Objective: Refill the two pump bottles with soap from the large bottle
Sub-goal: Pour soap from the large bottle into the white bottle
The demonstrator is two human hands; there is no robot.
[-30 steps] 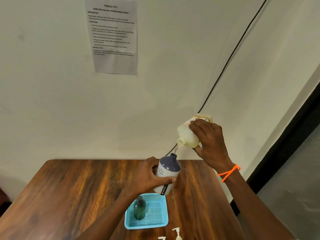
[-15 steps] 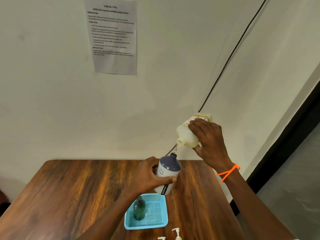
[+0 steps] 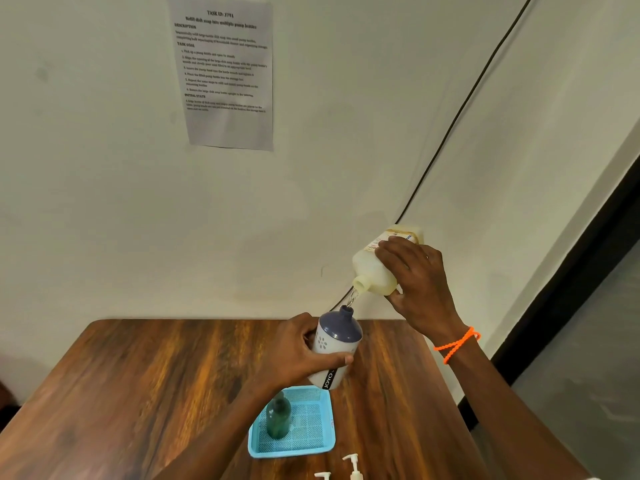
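My left hand [image 3: 298,351] grips a white pump bottle [image 3: 334,344] with a dark blue shoulder and open neck, held above the table and tilted slightly. My right hand [image 3: 420,289] holds the large pale yellow soap bottle [image 3: 375,271] tipped mouth-down, its mouth just above the pump bottle's neck. A thin clear stream runs from that mouth into the neck. A dark green bottle [image 3: 278,419] without a pump stands in a light blue tray [image 3: 311,445]. Two white pump heads [image 3: 353,467] lie near the table's front edge.
The wooden table [image 3: 138,382] stands against a pale wall. A printed task sheet [image 3: 227,71] hangs on the wall. A black cable [image 3: 460,109] runs diagonally down behind the bottles. To the right of the table is a dark door frame [image 3: 571,289].
Both hands and bottles stay nearly where they were. The large bottle has shifted very slightly, and the stream keeps running.
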